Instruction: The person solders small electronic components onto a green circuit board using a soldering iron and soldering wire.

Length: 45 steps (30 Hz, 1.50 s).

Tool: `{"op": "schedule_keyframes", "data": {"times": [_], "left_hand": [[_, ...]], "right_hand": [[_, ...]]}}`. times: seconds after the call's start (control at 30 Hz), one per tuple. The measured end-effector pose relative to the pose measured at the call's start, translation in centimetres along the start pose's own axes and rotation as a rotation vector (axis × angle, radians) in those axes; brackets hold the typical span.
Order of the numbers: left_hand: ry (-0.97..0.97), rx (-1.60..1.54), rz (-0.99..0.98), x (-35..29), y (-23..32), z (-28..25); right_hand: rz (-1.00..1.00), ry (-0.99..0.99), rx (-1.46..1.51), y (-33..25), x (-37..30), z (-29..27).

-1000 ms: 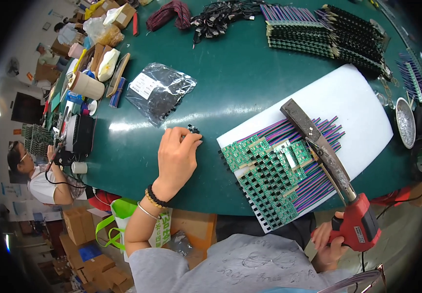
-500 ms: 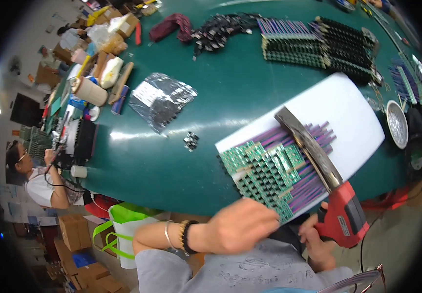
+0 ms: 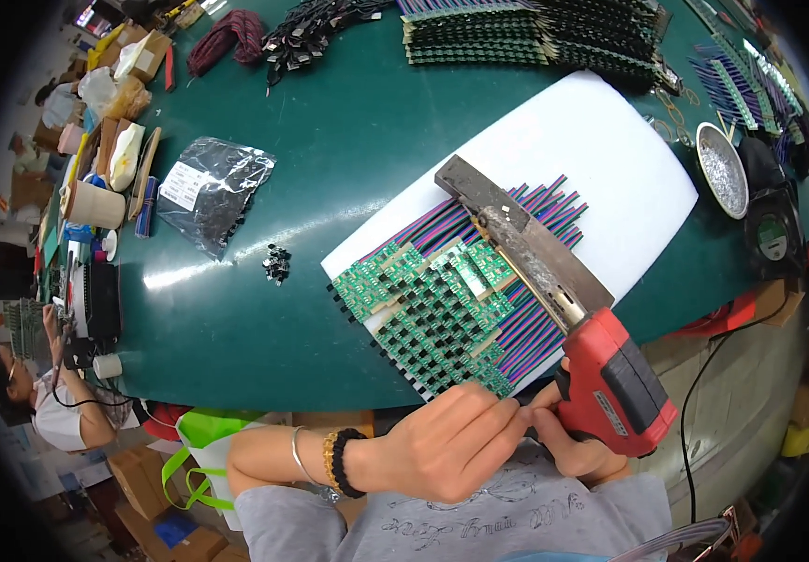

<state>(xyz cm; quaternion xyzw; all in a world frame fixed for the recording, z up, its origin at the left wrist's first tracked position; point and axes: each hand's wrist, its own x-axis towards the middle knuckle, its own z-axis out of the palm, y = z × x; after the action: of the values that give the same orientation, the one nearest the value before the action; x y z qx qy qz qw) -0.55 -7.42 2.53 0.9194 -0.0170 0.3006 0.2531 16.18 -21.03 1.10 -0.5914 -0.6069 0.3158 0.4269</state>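
My right hand [image 3: 573, 438] is closed at the grip of a red and black soldering gun [image 3: 616, 389], its metal front reaching over the boards. My left hand [image 3: 456, 440], wearing bracelets at the wrist, has its fingers curled together, tips meeting the right hand's fingertips; anything pinched there is too small to see. Just beyond both hands, rows of green circuit boards [image 3: 423, 318] with small black parts lie on a white foam board [image 3: 601, 140]. Purple, striped wires [image 3: 540, 328] run from them. Across the wires rests a dark metal bar [image 3: 531, 229].
Loose black parts [image 3: 276, 264] and a plastic bag of black parts [image 3: 213, 192] lie left on the green table [image 3: 348, 140]. Stacked wired boards [image 3: 526, 42] stand at the back. A metal bowl [image 3: 723, 169] is at right. Another person [image 3: 58, 403] works at far left.
My left hand has come to meet the right hand's fingertips beside the gun. The right hand and gun have risen slightly. The view has shifted, moving the table contents left and up.
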Motion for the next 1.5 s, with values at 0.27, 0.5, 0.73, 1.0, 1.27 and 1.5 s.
{"op": "schedule_keyframes", "data": {"times": [0.27,0.5,0.73,1.0,1.27,1.5], "left_hand": [[-0.121,0.107,0.039,0.5,-0.7,-0.7],[-0.149,0.267,-0.28,1.5,-5.7,-2.2],[0.066,0.119,-0.477,1.5,-7.8,-1.6],[0.035,0.004,-0.539,2.0,-8.1,-2.2],[0.024,-0.001,-0.542,2.0,-8.2,-2.0],[0.038,0.0,-0.544,1.8,-8.0,-2.0]], "right_hand": [[0.359,-0.006,0.12,0.1,-0.6,-0.1],[0.018,0.097,0.133,2.3,-3.0,-0.1],[-0.171,0.231,0.522,4.7,-4.2,0.5],[0.185,0.469,0.643,2.8,-8.9,1.7],[0.285,0.342,0.537,2.7,-8.3,0.4],[0.471,0.229,0.629,1.7,-6.3,-1.1]]}}
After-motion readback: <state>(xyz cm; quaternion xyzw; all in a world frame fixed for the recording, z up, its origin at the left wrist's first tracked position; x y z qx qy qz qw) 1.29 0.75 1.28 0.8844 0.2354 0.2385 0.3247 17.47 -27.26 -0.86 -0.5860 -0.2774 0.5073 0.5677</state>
